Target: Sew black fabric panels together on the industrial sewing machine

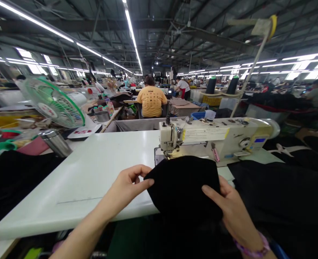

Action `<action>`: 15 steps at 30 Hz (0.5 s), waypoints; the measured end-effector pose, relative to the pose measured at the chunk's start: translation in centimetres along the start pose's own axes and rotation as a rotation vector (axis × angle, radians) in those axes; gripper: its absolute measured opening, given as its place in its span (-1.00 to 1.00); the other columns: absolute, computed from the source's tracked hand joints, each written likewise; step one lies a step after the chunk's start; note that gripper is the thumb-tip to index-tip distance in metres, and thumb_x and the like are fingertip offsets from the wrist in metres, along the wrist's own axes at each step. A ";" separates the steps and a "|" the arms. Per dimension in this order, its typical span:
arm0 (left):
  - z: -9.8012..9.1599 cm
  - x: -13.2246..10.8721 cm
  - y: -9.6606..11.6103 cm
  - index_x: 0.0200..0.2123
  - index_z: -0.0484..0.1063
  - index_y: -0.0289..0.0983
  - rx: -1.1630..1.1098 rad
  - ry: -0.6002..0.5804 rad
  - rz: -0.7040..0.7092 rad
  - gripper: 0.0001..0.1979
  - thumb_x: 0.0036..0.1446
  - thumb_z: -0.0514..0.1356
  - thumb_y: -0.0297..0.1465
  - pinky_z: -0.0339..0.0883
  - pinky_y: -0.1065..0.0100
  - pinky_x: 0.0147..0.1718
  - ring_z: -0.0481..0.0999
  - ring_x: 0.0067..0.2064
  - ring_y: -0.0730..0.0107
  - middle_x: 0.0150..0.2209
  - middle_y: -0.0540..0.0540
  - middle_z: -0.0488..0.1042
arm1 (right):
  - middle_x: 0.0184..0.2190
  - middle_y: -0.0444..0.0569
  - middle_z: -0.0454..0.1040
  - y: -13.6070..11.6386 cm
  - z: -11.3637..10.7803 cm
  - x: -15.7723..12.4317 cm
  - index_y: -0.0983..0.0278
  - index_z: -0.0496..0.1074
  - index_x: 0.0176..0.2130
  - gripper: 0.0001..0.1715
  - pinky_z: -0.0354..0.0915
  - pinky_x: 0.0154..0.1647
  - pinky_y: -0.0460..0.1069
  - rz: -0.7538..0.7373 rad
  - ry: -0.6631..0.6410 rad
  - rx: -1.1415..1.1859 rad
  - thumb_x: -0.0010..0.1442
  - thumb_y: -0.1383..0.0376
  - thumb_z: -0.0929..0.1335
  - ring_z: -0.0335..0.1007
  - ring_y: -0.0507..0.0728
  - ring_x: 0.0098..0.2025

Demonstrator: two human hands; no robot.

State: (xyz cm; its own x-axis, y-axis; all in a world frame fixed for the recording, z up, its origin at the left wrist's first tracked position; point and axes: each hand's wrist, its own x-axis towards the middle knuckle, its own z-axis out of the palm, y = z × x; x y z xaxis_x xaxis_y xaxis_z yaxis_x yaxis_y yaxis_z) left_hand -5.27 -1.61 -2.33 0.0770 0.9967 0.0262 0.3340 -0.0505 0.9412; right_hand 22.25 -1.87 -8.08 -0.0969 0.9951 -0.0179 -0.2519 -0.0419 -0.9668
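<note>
One white table (88, 172) carries one sewing machine (215, 138), with one green fan (54, 102) off to the left; one black cloth piece (183, 187) sits at the table's near edge, held by two hands: left hand (126, 189) pinches its left edge, right hand (229, 208) clasps its right

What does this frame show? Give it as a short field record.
setting: garment workshop, rows of stations
left hand: pinches the left edge of the black fabric piece
right hand: holds the fabric's right edge, thumb on top; purple bracelet at the wrist
fabric position: over the front edge of the white table, far edge at the needle end of the sewing machine
left side: green fan, metal flask
right side: dark cloth pile
background: person in yellow shirt, seated, back turned
</note>
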 end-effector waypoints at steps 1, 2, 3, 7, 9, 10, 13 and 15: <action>-0.5 0.3 0.2 -0.36 0.52 -0.24 -0.061 -0.064 -0.039 -0.78 -0.03 0.37 -0.25 0.20 0.42 -0.46 0.28 -0.48 0.50 -0.44 0.02 0.48 | 0.01 0.07 0.58 -0.8 -0.2 0.1 0.20 0.47 0.11 -0.38 0.46 0.00 0.15 -0.005 -0.019 -0.051 0.10 0.09 0.53 0.54 0.32 -0.02; -0.9 0.6 0.4 -0.35 0.50 -0.25 -0.131 -0.124 -0.075 -0.75 -0.05 0.39 -0.24 0.15 0.44 -0.51 0.22 -0.52 0.54 -0.48 0.05 0.44 | -0.01 0.08 0.59 -1.5 -0.4 0.2 0.21 0.49 0.09 -0.40 0.48 -0.02 0.14 -0.018 -0.027 -0.106 0.10 0.07 0.52 0.55 0.32 -0.04; -1.1 1.0 0.7 -0.34 0.49 -0.25 -0.196 -0.173 -0.098 -0.72 -0.08 0.41 -0.23 0.12 0.46 -0.54 0.18 -0.55 0.56 -0.50 0.07 0.40 | -0.04 0.08 0.60 -2.2 -0.4 0.4 0.22 0.51 0.06 -0.43 0.48 -0.03 0.13 -0.046 -0.026 -0.165 0.11 0.05 0.51 0.55 0.31 -0.06; -1.9 2.9 1.4 -0.33 0.49 -0.28 -0.336 -0.297 -0.107 -0.65 -0.15 0.46 -0.24 0.01 0.51 -0.60 0.15 -0.53 0.59 -0.49 0.07 0.33 | -0.18 0.03 0.63 -4.1 -0.4 2.2 0.25 0.58 -0.11 -0.53 0.47 -0.05 0.10 -0.210 -0.049 -0.400 0.11 -0.02 0.48 0.55 0.28 -0.10; -2.3 4.4 1.5 -0.36 0.50 -0.30 -0.324 -0.308 -0.124 -0.65 -0.14 0.46 -0.20 -0.09 0.52 -0.64 0.09 -0.55 0.63 -0.49 0.07 0.32 | -0.27 0.00 0.63 -4.6 -0.5 3.9 0.26 0.59 -0.19 -0.55 0.47 -0.13 0.09 -0.255 -0.061 -0.483 0.11 -0.04 0.47 0.55 0.27 -0.17; -2.6 5.3 1.7 -0.39 0.50 -0.31 -0.289 -0.282 -0.119 -0.65 -0.14 0.45 -0.19 -0.08 0.52 -0.65 0.09 -0.56 0.64 -0.50 0.07 0.32 | -0.30 -0.01 0.63 -4.9 -0.6 4.9 0.27 0.59 -0.22 -0.55 0.46 -0.17 0.09 -0.272 -0.056 -0.520 0.10 -0.04 0.46 0.55 0.26 -0.21; -3.4 7.8 3.2 -0.47 0.48 -0.33 -0.164 -0.089 0.012 -0.66 -0.14 0.43 -0.18 0.23 0.51 -0.58 0.27 -0.52 0.58 -0.48 0.02 0.38 | -0.41 -0.05 0.60 -6.7 -0.2 7.7 0.31 0.59 -0.33 -0.56 0.43 -0.30 0.07 -0.345 -0.010 -0.637 0.05 -0.03 0.47 0.51 0.23 -0.33; -3.8 8.4 5.6 -0.48 0.46 -0.32 -0.129 0.065 0.159 -0.67 -0.11 0.41 -0.18 0.42 0.44 -0.46 0.36 -0.46 0.53 -0.48 0.04 0.37 | -0.49 -0.09 0.56 -8.8 0.6 8.5 0.30 0.58 -0.40 -0.59 0.40 -0.36 0.04 -0.424 0.048 -0.675 0.03 -0.01 0.48 0.48 0.21 -0.37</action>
State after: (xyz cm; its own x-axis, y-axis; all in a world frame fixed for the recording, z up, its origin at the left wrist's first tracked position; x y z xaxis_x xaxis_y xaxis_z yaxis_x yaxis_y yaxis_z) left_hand -6.28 6.75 4.40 0.0571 0.9790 0.1959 0.1989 -0.2034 0.9587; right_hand 23.10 6.95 0.37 -0.0782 0.9175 0.3900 0.3808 0.3890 -0.8388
